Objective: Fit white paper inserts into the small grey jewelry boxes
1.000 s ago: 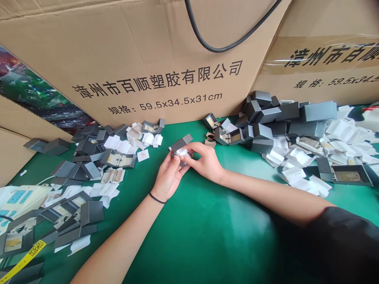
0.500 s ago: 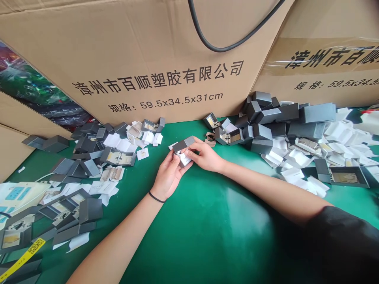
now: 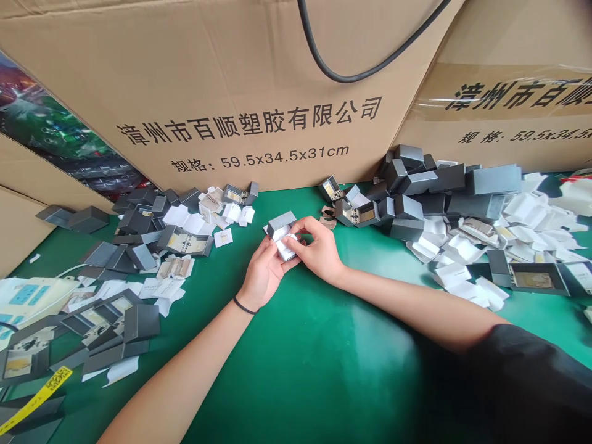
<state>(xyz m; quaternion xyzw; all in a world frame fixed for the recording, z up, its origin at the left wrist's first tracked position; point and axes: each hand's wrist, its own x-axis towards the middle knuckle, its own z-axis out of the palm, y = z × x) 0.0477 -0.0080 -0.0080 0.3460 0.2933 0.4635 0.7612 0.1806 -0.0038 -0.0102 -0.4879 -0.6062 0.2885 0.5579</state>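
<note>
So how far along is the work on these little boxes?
Done, apparently: the heap of closed grey cardboard boxes at the back right. In hand: a small open grey box with a white insert, held by the left hand and right hand. Left: plenty, judging by loose white paper inserts on the right and open grey boxes on the left.

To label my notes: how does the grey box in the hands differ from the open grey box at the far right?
The held box is gripped by the left hand and right hand; the far-right box lies flat on the green table. The held box shows white inside; the far-right box shows a tan panel. Both are grey.
</note>
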